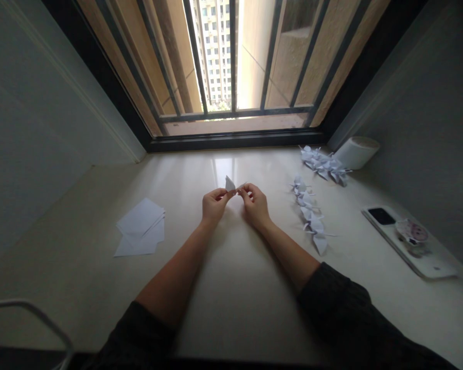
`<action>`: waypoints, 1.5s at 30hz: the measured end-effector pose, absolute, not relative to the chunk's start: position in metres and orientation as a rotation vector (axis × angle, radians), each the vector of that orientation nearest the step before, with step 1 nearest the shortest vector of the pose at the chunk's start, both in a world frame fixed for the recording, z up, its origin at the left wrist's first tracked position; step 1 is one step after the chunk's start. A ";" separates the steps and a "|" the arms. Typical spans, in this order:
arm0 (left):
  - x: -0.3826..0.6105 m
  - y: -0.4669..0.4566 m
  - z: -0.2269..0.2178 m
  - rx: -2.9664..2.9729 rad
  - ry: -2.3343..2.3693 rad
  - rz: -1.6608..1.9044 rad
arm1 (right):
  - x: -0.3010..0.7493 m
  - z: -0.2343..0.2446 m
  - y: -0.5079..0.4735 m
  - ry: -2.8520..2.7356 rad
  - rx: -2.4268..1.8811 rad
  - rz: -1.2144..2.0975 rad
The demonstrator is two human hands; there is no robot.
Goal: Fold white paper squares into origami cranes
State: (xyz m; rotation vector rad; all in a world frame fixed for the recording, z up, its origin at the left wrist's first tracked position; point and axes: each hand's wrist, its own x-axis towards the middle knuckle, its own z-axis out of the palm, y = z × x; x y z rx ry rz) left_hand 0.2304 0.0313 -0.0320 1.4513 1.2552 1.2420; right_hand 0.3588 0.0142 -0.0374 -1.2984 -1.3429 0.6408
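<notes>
A small folded white paper crane (230, 184) is held up between my hands over the middle of the sill. My left hand (215, 204) pinches its body, and one pointed flap stands up above the fingers. With thumb and fingertips closed, my right hand (255, 204) grips a thin part on the crane's right side. The fingers hide most of the paper's lower folds. To the right of my right hand, a row of finished paper cranes (309, 212) lies on the sill.
Square white paper sheets (141, 221) lie at left. A heap of paper cranes (324, 164) sits by a white roll (357, 152) at back right. A phone (409, 241) with a round grip lies at right. A white cable (31, 307) curves at lower left. A barred window (235, 139) is ahead.
</notes>
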 end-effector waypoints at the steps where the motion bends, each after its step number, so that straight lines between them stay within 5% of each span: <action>1: 0.231 0.031 -0.032 1.447 1.262 1.242 | 0.358 -0.038 0.014 -1.331 -1.292 0.656; 45: 0.233 0.028 -0.034 1.740 1.478 1.269 | 0.362 -0.037 0.017 -1.177 -1.399 0.676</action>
